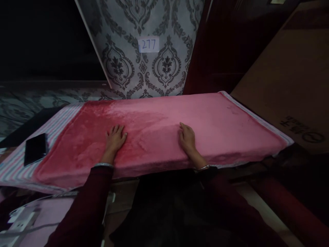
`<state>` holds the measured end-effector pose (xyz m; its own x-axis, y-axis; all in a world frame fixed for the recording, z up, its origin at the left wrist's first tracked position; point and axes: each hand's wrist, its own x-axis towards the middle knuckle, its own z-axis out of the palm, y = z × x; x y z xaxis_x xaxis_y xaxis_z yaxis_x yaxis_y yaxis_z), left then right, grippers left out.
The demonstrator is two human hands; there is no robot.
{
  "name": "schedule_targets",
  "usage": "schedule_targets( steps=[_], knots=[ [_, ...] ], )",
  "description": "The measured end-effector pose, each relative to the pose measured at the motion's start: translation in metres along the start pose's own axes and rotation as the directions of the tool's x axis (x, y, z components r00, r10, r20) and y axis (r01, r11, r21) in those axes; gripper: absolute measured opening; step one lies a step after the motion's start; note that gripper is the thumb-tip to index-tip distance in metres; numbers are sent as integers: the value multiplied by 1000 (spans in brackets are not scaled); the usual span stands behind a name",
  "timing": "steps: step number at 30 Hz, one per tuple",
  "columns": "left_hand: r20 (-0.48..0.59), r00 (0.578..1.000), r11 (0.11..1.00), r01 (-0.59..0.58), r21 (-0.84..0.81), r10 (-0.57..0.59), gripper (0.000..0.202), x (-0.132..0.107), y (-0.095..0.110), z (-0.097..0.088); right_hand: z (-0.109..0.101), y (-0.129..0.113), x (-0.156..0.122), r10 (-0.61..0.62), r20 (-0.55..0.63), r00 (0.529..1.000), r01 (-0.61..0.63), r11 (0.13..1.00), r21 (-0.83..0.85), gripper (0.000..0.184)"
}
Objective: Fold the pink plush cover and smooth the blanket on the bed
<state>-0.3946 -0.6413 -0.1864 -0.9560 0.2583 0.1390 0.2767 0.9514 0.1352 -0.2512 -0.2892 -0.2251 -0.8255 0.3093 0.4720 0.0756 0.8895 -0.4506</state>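
Note:
A pink plush blanket (159,144) lies spread over a long surface, its pile darker on the left and lighter on the right. My left hand (115,138) rests flat on the darker part with its fingers spread. On the lighter part, my right hand (187,138) stands on its side, palm turned inward, fingers stretched out and holding nothing. Striped cloth (63,118) shows along the blanket's left end, and a dark phone (36,149) lies on it.
A large dark screen (48,44) is at the back left. A paper marked 277 (148,44) sticks to the patterned wall. To the right leans a big cardboard box (290,79). A power strip (22,224) with cords is at the lower left.

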Motion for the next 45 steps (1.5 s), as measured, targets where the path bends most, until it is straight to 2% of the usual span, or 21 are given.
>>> schedule_targets(
  steps=[3,5,8,10,12,14,18,20,24,26,29,31,33,35,38,40,42,45],
  knots=[
    [-4,1000,1000,6,-1,-6,62,0,1,-1,2,-1,-3,81,16,997,-79,990,-120,61],
    [-4,1000,1000,6,-5,-6,62,0,1,-2,4,-8,-2,70,80,994,-56,986,-157,61],
    [7,1000,1000,-4,-7,4,62,0,1,-2,8,-22,0,-45,216,975,72,991,-117,60],
    [11,1000,1000,-5,-8,6,62,1,0,-2,9,-29,1,-176,306,936,196,980,-38,59],
    [11,1000,1000,-4,-10,4,63,1,-1,-2,10,-32,0,-282,354,892,289,957,34,56],
    [11,1000,1000,-3,-10,3,63,2,-2,-1,10,-32,-2,-318,356,879,316,946,64,53],
    [12,1000,1000,5,-6,-5,63,2,-1,-2,13,-28,-4,-319,339,885,308,947,89,53],
    [13,1000,1000,1,-6,-1,63,1,0,-3,16,-23,-4,-315,294,902,294,949,114,55],
    [12,1000,1000,-3,5,3,62,-1,2,-5,21,-6,1,-247,43,968,234,953,193,63],
    [13,1000,1000,2,9,-3,62,-1,2,-5,22,3,6,-169,-19,985,169,969,178,69],
    [15,1000,1000,9,6,-9,62,0,2,-5,21,10,15,-83,49,995,80,995,64,76],
    [9,1000,1000,5,2,-5,63,0,1,-4,21,10,19,-66,106,992,65,998,7,75],
    [-2,1000,1000,-1,2,1,62,1,0,-3,20,9,19,-98,129,987,95,995,30,71],
    [-9,1000,1000,-7,1,7,61,1,-1,-2,19,7,14,-177,113,978,162,978,132,64],
    [-11,1000,1000,-10,-6,9,62,2,-3,1,16,5,-1,-308,38,951,279,902,328,55],
    [-12,1000,1000,-11,-13,11,63,3,-4,3,13,5,-11,-343,-6,939,313,851,422,51],
    [-15,1000,1000,-16,-16,16,63,4,-5,4,10,7,-17,-286,-41,957,272,844,463,50],
    [-18,1000,1000,-19,-8,19,63,4,-5,4,8,11,-17,-83,-131,988,133,890,436,53]
  ],
)
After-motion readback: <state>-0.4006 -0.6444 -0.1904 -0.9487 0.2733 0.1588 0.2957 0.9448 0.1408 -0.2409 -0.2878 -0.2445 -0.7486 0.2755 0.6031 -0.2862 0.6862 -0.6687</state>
